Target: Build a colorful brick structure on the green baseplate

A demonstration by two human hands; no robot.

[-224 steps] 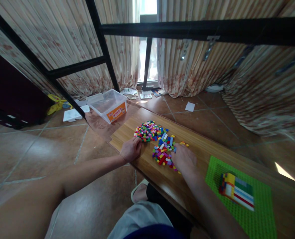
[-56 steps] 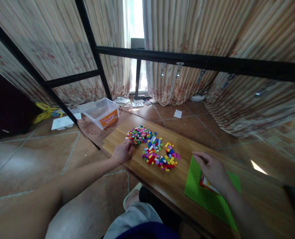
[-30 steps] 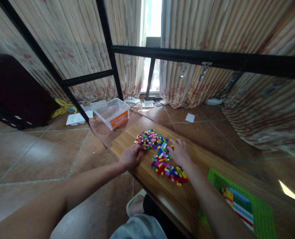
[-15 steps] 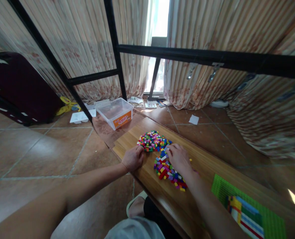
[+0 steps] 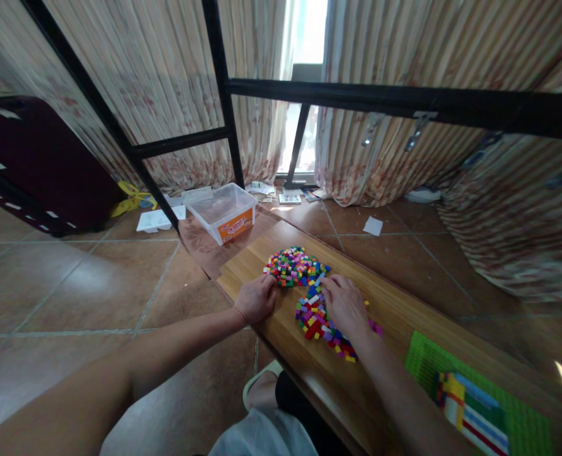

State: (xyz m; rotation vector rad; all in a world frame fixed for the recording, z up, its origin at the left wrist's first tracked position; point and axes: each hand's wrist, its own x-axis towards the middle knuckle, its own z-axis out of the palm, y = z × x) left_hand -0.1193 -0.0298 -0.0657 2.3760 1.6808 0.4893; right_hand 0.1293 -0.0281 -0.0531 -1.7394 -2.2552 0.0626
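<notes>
Left hand (image 5: 257, 299) is curled up loosely with the fingers bunched, knuckles right at the near edge of the big multicolour pile of toy building bricks (image 5: 293, 266); the fingertips are too small to make out, so I can't tell if they're closed on a brick. Right hand (image 5: 346, 305) is bent down over the looser spread of bricks (image 5: 313, 318), fingers close together beside a light blue piece, and again I can't tell if it's pinched or just touched. Both batches sit on the wooden table (image 5: 392, 313), nearly running into each other. Over on the right there's a green studded baseplate (image 5: 528, 411) with a striped brick build (image 5: 473, 411) on it. For writing, the clear plastic box (image 5: 207, 218) on the floor has an orange label (image 5: 236, 227) with white characters, too blurry to read, and a white printed card (image 5: 289, 199) near the window is just as illegible.
</notes>
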